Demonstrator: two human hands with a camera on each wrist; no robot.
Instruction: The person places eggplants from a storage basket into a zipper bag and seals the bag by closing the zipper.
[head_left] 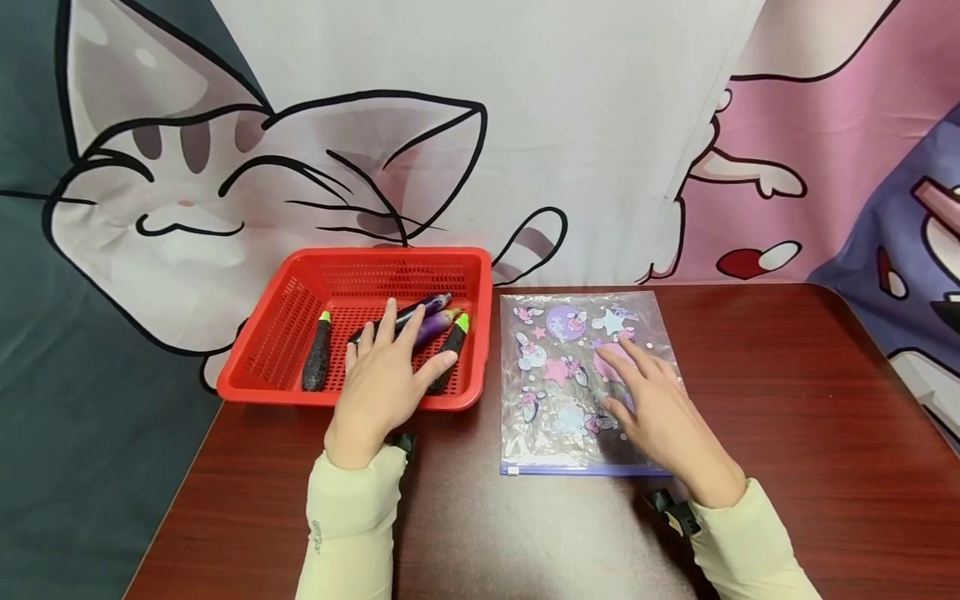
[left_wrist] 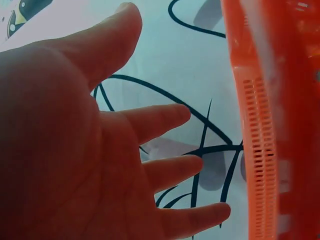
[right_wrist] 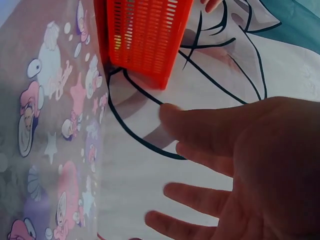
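My left hand is over the front of a red plastic basket, its fingers spread and holding nothing. Inside the basket lie two dark zucchinis with bright green tips, one zucchini at the left and another zucchini at the right. Between them are two purple eggplants, partly hidden by the fingers. My right hand hovers over a clear printed zip bag lying flat, fingers apart. In the wrist views the left palm and right palm hold nothing.
A dark red-brown wooden table carries the basket and bag. Behind it hangs a cloth with cartoon animals, close to the basket's back. The bag's purple slider edge faces the near side.
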